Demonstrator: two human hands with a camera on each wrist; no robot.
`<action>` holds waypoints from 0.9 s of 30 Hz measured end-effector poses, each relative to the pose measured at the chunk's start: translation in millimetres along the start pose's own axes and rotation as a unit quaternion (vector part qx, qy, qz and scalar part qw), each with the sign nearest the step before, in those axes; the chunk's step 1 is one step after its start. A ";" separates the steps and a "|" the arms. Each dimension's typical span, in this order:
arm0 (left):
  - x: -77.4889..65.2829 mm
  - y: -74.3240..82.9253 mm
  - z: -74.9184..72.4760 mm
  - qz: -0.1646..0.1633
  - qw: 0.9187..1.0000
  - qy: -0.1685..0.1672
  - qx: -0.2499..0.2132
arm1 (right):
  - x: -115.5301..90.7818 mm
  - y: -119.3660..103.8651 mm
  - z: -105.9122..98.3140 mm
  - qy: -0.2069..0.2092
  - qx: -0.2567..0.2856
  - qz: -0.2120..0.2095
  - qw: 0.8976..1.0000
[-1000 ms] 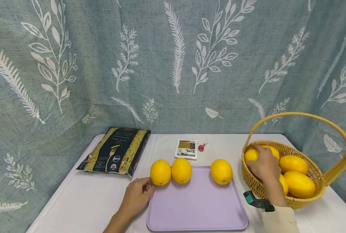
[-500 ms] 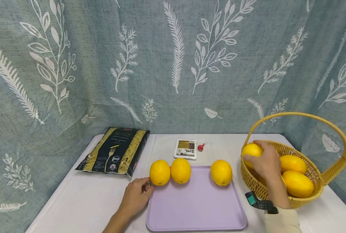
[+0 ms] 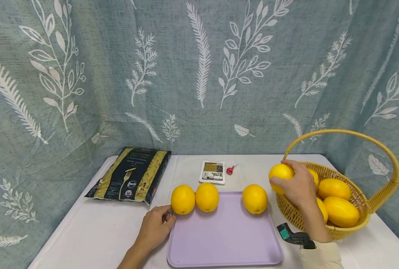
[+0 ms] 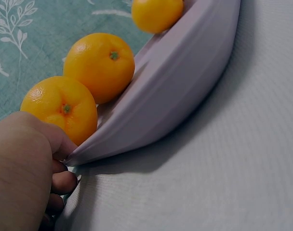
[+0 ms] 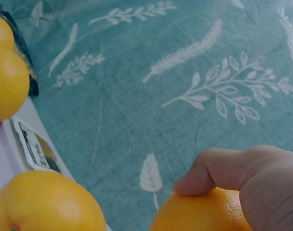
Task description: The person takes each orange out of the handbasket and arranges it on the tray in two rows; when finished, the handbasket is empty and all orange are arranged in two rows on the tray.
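My left hand (image 3: 155, 227) pinches the left rim of the lilac tray (image 3: 224, 239), with its other fingers curled below the rim in the left wrist view. Two oranges (image 3: 183, 199) (image 4: 100, 67) sit side by side at the tray's back left. A third orange (image 3: 254, 199) stands at its back right corner. My right hand (image 3: 299, 183) grips another orange (image 3: 280, 175), raised at the left rim of the wicker basket (image 3: 288, 209). In the right wrist view the thumb lies over the top of the held orange (image 5: 199, 211).
Several yellow oval fruits (image 3: 341, 212) lie in the basket, whose tall handle (image 3: 343, 131) arches above. Behind the tray are a white packet (image 3: 212, 172) and a red lollipop (image 3: 230, 170). A bag of penne (image 3: 128, 175) lies back left, before a patterned curtain (image 3: 172, 74).
My right hand has lifted an orange out of the basket and moved it left past the rim. My left hand has stayed at the tray's edge.
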State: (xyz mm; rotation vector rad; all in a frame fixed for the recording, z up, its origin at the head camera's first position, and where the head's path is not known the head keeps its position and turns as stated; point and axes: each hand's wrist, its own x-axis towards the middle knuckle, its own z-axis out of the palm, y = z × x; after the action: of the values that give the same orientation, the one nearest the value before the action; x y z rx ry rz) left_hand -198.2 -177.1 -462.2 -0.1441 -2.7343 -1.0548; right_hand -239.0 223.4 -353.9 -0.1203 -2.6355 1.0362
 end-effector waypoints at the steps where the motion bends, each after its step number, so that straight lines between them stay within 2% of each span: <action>1: -0.2 0.0 -0.2 0.000 1.000 -0.001 0.000 | -0.3 -1.4 1.6 -0.008 0.004 -0.005 1.000; 6: 0.0 -1.4 -0.9 0.000 1.000 -0.001 0.003 | -1.2 -8.0 11.7 -0.055 0.013 -0.026 0.998; 10: 0.4 -2.3 -1.1 0.005 1.000 -0.001 0.010 | -1.6 -10.9 18.6 -0.071 0.008 -0.040 0.997; 19: 1.2 -3.2 -0.4 0.009 1.000 -0.001 0.009 | -1.4 -14.0 29.6 -0.108 0.026 -0.027 0.993; 23: 1.6 -2.1 0.5 0.009 1.000 0.001 0.009 | 0.7 -11.1 33.2 -0.132 0.067 -0.023 0.989; 27: 1.1 -1.6 1.0 0.006 1.000 0.003 0.007 | 1.5 -8.3 38.1 -0.175 0.134 0.016 0.975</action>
State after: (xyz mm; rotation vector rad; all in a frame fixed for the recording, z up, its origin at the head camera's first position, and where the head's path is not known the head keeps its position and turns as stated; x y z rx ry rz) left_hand -199.7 -177.6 -463.8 -0.1546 -2.7311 -1.0309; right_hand -252.0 192.8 -374.3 0.0895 -2.7658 1.5359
